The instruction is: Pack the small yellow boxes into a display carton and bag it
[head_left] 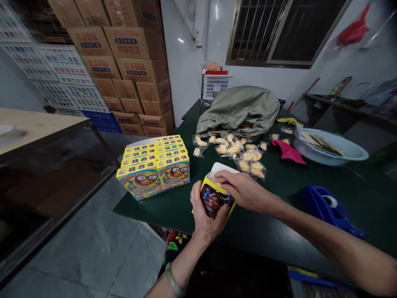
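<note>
My left hand is wrapped round a small yellow carton with a photo on its side, tilted above the table edge. The carton's white top flap stands up. My right hand is at the carton's open top, fingers bent together at the mouth; what they hold, if anything, is hidden. Just beyond lie several clear-wrapped yellow biscuits, spilling from a grey-green cloth sack. To the left, a display tray printed with smiling faces in glasses holds two rows of closed yellow cartons.
On the dark green table stand a blue tape dispenser, a pale blue basin and a pink cloth. Brown cardboard boxes are stacked behind on the left. A wooden-topped table stands at far left.
</note>
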The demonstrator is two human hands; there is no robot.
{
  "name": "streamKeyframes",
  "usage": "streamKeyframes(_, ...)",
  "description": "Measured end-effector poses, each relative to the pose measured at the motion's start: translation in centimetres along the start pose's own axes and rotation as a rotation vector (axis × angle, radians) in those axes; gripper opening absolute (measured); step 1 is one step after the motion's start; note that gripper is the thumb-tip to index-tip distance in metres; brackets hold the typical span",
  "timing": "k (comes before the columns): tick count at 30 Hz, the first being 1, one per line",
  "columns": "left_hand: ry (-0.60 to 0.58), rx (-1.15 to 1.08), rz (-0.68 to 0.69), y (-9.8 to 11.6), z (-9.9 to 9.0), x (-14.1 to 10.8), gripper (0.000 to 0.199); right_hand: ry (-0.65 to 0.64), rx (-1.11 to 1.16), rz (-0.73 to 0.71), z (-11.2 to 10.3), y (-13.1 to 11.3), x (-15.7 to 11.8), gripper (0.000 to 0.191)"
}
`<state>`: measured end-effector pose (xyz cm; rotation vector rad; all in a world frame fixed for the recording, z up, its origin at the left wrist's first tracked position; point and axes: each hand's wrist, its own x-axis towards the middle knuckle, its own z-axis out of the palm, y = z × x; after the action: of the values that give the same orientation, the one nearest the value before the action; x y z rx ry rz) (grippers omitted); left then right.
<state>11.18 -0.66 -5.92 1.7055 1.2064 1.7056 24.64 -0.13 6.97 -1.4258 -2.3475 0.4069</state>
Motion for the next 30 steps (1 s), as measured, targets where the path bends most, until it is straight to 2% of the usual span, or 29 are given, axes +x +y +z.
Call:
streamKeyframes(4,-0.15,-0.181,-0.245,2.1,-1.9,3.0,0.04,-0.012,0.055,-0.087,0.4,-1.0,-0.1,0.018)
streamKeyframes(7,-0.071,-0.258,-0.294,3.6,-1.5,4.4,0.029,0.11,-0.063,-0.211,0.2,-1.7,-0.3,0.016)
streamKeyframes(10,0.02,-0.311,-0.311,4.2,-0.1,4.5,0.02,0.318,-0.399,-0.246,0.4,-1.6,-0.7,0.014)
streamKeyframes(12,0.024,-0.37,-0.358,4.3,0.7,4.3,0.012,0.4,-0.597,-0.228,0.9,-1.1,-1.1,0.017)
streamKeyframes(14,0.006,-0.436,-0.404,4.2,1.1,4.3,0.009,0.421,-0.663,-0.218,1.6,-0.6,-1.8,0.02)
streamKeyframes(17,0.012,-0.476,-0.421,4.3,1.2,4.4,0.013,0.392,-0.636,-0.203,2.5,-0.2,-3.0,0.02)
streamKeyframes(21,0.095,-0.488,-0.314,4.3,1.3,4.3,0.021,0.294,-0.629,-0.12,3.1,-0.7,-3.7,0.017)
streamKeyframes(23,0.14,-0.463,-0.198,4.2,1.5,4.1,0.017,0.236,-0.594,-0.076,3.2,-0.8,-3.6,0.02)
streamKeyframes(25,0.159,-0.378,-0.077,3.9,1.6,4.0,0.009,0.241,-0.507,-0.089,3.2,-0.4,-3.7,0.018)
streamKeyframes(26,0.16,-0.327,-0.027,3.7,1.6,3.9,0.009,0.295,-0.445,-0.123,3.2,-0.1,-3.9,0.016)
streamKeyframes(28,0.148,-0.248,0.03,3.4,1.5,3.9,0.013,0.504,-0.3,-0.171,3.2,0.6,-4.8,0.014)
streamKeyframes(30,0.134,-0.224,0.043,3.1,1.5,3.8,0.014,0.754,-0.1,-0.079,3.5,1.3,-6.1,0.017)
